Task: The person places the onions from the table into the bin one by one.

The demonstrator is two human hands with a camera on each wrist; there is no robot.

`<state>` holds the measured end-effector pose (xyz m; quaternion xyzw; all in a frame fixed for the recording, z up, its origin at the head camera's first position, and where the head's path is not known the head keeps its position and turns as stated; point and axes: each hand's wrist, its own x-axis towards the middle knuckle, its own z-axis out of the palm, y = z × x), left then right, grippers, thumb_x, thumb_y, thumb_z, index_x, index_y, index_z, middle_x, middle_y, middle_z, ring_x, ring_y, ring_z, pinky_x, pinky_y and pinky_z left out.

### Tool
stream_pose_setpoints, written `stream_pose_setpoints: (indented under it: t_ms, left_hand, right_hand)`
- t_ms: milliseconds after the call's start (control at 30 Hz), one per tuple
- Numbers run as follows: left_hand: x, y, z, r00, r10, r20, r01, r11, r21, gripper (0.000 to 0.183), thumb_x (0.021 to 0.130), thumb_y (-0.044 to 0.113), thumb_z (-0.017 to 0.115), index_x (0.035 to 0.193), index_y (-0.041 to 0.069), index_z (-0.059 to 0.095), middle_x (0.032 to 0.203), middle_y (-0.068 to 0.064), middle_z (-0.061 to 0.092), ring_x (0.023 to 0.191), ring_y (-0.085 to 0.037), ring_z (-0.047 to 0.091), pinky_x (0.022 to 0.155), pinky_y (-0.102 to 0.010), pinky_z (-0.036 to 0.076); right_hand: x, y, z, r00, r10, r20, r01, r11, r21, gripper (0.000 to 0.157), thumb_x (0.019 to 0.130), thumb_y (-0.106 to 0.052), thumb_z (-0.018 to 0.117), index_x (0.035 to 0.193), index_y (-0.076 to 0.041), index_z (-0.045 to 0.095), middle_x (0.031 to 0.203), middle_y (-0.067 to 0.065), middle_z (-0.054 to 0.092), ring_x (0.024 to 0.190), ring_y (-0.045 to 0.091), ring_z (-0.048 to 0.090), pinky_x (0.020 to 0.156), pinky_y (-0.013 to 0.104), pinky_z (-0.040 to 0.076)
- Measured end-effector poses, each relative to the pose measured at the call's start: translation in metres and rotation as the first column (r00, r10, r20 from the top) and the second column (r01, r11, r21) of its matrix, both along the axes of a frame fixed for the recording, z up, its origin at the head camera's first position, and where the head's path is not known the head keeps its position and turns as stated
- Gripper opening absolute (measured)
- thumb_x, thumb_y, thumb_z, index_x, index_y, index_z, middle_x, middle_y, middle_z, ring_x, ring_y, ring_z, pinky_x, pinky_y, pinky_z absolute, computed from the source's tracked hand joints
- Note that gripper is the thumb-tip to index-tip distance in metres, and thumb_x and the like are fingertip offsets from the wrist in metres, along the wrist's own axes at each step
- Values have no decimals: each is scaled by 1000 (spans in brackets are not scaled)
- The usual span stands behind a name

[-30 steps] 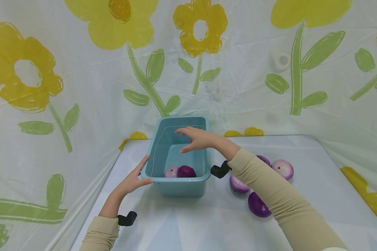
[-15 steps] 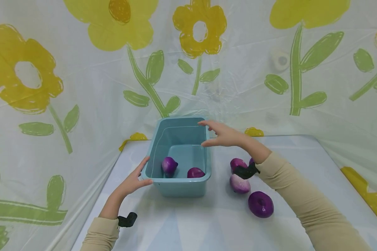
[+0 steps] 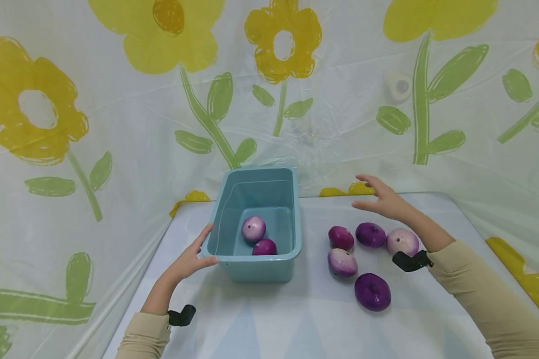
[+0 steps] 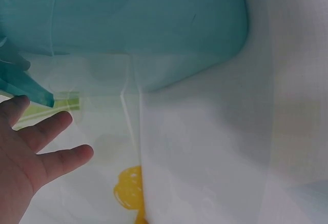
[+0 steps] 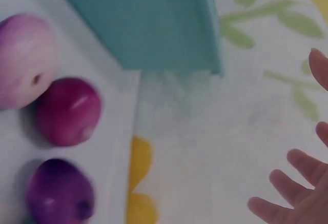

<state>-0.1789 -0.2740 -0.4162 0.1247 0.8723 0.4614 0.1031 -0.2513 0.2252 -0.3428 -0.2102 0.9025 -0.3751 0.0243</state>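
Observation:
A light blue plastic bin [image 3: 260,271] stands on the table. Inside lie a pale purple onion [image 3: 253,229] and a magenta onion [image 3: 264,247], side by side. My left hand [image 3: 186,262] rests at the bin's front left corner, fingers spread along the rim; its fingers [image 4: 66,160] look fairly straight in the left wrist view. With nothing in it, my right hand [image 3: 384,199] hovers above the loose onions, thumb and fingers apart. Nearest below it is a dark purple onion [image 3: 370,235], beside a whitish onion [image 3: 403,242] and a small magenta onion [image 3: 341,238].
Closer to the front are a white-and-purple onion [image 3: 343,263] and a flat deep purple onion [image 3: 373,292]. A flower-printed curtain [image 3: 341,124] hangs behind and around the white table [image 3: 269,319]. The bin's far end is close to the curtain.
My right hand has moved right, from over the bin to above the loose onions. The two onions in the bin have rolled and now lie together. My left hand stays at the rim.

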Motion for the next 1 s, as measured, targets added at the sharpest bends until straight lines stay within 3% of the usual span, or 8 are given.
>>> stream_pose_setpoints:
  t_ms: [233, 400, 500, 633, 767, 1000]
  left_hand:
    - [1, 0, 0, 1000, 6, 11, -6, 1000, 4, 92, 78, 26, 68, 148, 22, 8, 152, -18, 4, 133, -49, 16, 95, -68, 26]
    - [0, 0, -1, 1000, 4, 15, -4, 1000, 5, 93, 78, 27, 68, 148, 23, 7, 152, -18, 4, 133, -49, 16, 96, -67, 27]
    - [0, 0, -1, 1000, 3, 17, -4, 1000, 5, 93, 78, 27, 68, 148, 23, 7, 152, -18, 4, 133, -48, 16, 96, -67, 27]
    - [0, -1, -1, 1000, 4, 11, -4, 1000, 4, 93, 78, 26, 68, 148, 22, 7, 152, -19, 4, 133, -48, 16, 96, -67, 27]
    - [0, 0, -1, 1000, 7, 10, -7, 1000, 0, 93, 78, 27, 68, 148, 22, 7, 152, -18, 3, 133, -48, 15, 96, -67, 27]
    - [0, 0, -1, 1000, 8, -5, -8, 1000, -15, 94, 78, 29, 68, 148, 19, 7, 152, -19, 3, 133, -49, 16, 95, -68, 26]
  right_hand:
    - [7, 40, -49, 988, -152, 4, 152, 988, -15, 80, 85, -33, 63, 141, 5, 20, 143, 32, 21, 129, 50, 20, 99, 65, 21]
    - [10, 56, -79, 974, -212, 77, 213, 977, -3, 84, 85, -36, 61, 141, 8, 16, 142, 37, 16, 129, 53, 14, 99, 67, 17]
    - [12, 59, -93, 961, -243, 135, 246, 969, -4, 86, 86, -39, 59, 142, 7, 13, 142, 37, 13, 127, 53, 18, 95, 65, 28]
    - [11, 60, -108, 942, -287, 172, 293, 956, -9, 86, 86, -40, 58, 142, 6, 14, 142, 37, 13, 127, 53, 19, 94, 63, 32]
    - [9, 59, -118, 935, -325, 145, 330, 944, -12, 84, 84, -39, 61, 140, 8, 19, 141, 37, 17, 128, 55, 14, 99, 67, 16]
    - [7, 64, -130, 916, -393, 73, 391, 919, 44, 78, 82, -35, 63, 135, 11, 28, 137, 38, 25, 124, 56, 19, 99, 66, 17]
